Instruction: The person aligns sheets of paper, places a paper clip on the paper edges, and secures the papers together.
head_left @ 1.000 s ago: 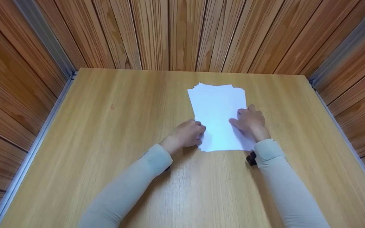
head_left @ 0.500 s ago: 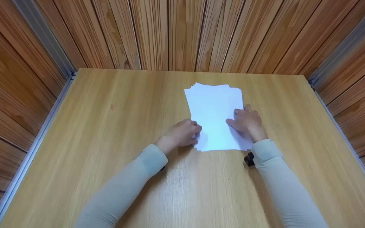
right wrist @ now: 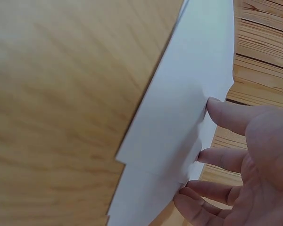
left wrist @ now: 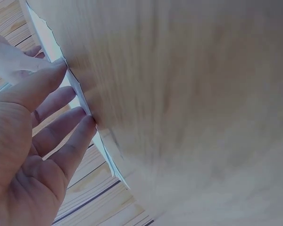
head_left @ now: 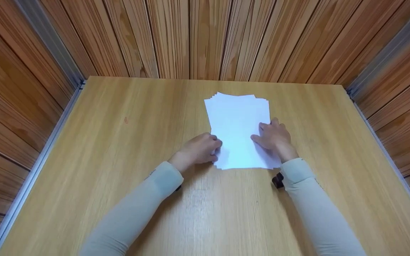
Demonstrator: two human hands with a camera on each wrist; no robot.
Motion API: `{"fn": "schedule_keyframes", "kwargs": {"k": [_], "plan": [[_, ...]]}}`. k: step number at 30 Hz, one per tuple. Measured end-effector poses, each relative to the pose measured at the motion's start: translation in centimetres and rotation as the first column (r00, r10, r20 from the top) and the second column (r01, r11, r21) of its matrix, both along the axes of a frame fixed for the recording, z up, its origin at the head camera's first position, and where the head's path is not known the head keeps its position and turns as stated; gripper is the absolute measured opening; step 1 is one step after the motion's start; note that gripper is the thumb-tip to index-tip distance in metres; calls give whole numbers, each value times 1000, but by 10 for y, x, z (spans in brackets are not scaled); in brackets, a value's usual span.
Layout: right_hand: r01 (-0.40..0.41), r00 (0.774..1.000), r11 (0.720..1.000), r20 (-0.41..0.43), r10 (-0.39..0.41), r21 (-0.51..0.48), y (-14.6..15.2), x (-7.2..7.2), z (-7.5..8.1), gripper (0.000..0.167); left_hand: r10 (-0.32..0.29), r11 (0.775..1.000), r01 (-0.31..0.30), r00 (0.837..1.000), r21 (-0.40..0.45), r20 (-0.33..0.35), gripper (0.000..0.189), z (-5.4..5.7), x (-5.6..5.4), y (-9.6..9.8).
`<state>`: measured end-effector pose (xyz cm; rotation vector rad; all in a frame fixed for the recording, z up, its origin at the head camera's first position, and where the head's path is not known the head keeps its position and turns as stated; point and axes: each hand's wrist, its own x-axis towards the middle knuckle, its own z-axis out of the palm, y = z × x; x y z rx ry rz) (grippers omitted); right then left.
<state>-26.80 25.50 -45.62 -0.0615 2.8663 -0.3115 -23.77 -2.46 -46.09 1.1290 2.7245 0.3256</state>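
A stack of white paper sheets (head_left: 236, 122) lies on the wooden table, its sheets fanned slightly so the corners stick out in steps. At its lower left edge, my left hand (head_left: 198, 147) touches the paper; in the left wrist view the thumb and fairly straight fingers (left wrist: 73, 146) meet the edge of the sheets (left wrist: 49, 42). My right hand (head_left: 274, 137) rests on the right edge, thumb over the top sheet. Up close in the right wrist view, its spread fingers (right wrist: 221, 160) touch the uneven sheets (right wrist: 170, 117).
The table top (head_left: 148, 110) runs back to a wood-plank wall (head_left: 205, 39). Metal rails (head_left: 45, 153) border it at the sides. A small black device (head_left: 278, 180) sits at the right wrist, and a faint reddish mark (head_left: 126, 120) shows on the table at left.
The paper stack has slid a little to the left across the table. Both hands have moved left along with it, keeping their places at its edges.
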Motion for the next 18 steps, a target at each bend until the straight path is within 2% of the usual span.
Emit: {"fn": "schedule_keyframes", "kwargs": {"k": [8, 18], "plan": [[-10, 1000, 1000, -11, 10, -4, -7, 4, 1, 72, 7, 1000, -7, 1000, 9, 7, 29, 0, 1, -7], [6, 1000, 997, -6, -6, -73, -20, 9, 0, 73, 26, 998, -27, 999, 49, 27, 27, 0, 2, -23]]}}
